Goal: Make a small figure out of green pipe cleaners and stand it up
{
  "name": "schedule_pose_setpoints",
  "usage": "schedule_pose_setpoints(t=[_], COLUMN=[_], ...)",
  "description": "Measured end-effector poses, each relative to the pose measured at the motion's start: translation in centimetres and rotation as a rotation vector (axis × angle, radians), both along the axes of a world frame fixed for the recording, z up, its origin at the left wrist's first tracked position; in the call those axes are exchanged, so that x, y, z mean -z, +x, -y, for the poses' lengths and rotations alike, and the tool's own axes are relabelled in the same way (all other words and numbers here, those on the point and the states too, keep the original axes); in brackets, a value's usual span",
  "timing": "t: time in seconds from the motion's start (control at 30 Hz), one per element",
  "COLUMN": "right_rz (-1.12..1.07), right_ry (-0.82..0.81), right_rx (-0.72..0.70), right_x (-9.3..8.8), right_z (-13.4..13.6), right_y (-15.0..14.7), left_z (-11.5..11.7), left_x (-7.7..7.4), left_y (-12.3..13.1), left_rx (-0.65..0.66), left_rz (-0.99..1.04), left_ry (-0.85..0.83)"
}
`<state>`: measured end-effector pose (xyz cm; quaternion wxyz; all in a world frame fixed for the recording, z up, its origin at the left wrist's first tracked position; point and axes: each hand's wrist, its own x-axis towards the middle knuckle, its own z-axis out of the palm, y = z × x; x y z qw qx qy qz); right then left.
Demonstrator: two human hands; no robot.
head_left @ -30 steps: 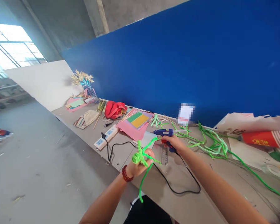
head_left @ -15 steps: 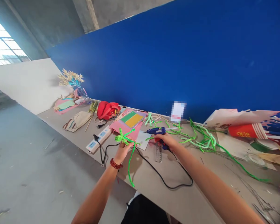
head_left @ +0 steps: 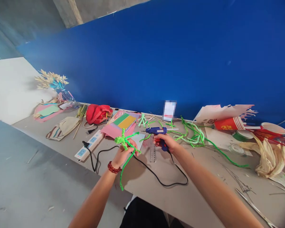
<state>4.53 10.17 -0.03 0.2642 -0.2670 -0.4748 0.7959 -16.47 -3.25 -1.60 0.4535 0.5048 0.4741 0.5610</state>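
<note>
My left hand is shut on a bright green pipe-cleaner figure, whose long strand hangs down past the table edge. My right hand grips a blue hot glue gun by its handle, with the nozzle pointing left toward the figure but apart from it. A black cord runs from the gun across the table. A steel ruler lies just below my right hand. Loose green pipe cleaners lie to its right.
A white power strip and pink and coloured paper lie left of my hands. A red cloth, a beige bag, a red paper cup, crumpled cream material and scissors share the table before a blue board.
The view has swung left and the table sits lower in the frame. My left hand has drawn nearer to my right, and the glue gun stays in my right hand.
</note>
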Motion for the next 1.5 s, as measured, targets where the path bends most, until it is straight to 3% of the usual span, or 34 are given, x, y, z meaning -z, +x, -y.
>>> schedule_pose_setpoints(t=[0.3,0.77,0.97,1.27,1.5], right_rz=[-0.071,-0.027,0.000,0.004,0.055], right_ry=[0.044,0.038,0.050,0.082,0.130], right_rx=[-0.023,-0.038,-0.043,-0.055,-0.047], right_x=[-0.7,-0.2,-0.3,-0.2,-0.9], right_z=[1.1,0.7,0.7,0.8,1.4], right_y=[3.2,3.0,3.2,3.5,3.3], left_z=[-0.5,0.0,0.2,-0.6,-1.3], left_x=[-0.9,-1.0,-1.4,-1.2,-1.0], left_y=[1.1,1.1,1.4,1.4,1.6], left_rx=[0.086,0.010,-0.046,-0.229,-0.233], left_rz=[0.027,0.210,0.191,0.118,0.055], left_ry=[-0.053,-0.098,-0.076,0.001,0.008])
